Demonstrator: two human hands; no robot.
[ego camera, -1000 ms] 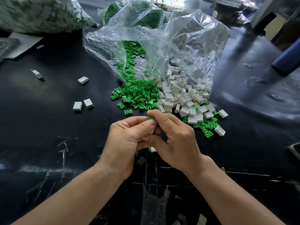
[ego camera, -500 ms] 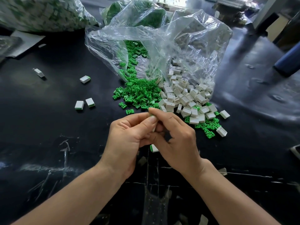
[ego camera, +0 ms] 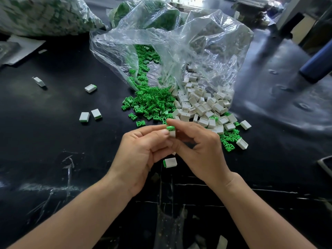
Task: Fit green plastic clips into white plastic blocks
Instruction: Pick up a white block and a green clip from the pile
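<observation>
Fingertips have parted, exposing the green clip [ego camera: 170, 127] seated in the white block [ego camera: 172, 134]; left hand [ego camera: 142, 153] and right hand [ego camera: 199, 148] both pinch the block.

The person's left hand [ego camera: 142, 150] and right hand [ego camera: 201, 146] were bare. The left forearm [ego camera: 80, 212] and right forearm [ego camera: 260, 212] were bare too, uncovered all the way to the bottom edge of the view. Both forearms were slim and smooth, narrowing toward the wrists. The left thumbnail [ego camera: 165, 131] was plain and trimmed short. Knuckle ridges and faint tendon lines showed across the back of the right hand, and a rounded wrist bone [ego camera: 234, 174] stood out on its outer side.
</observation>
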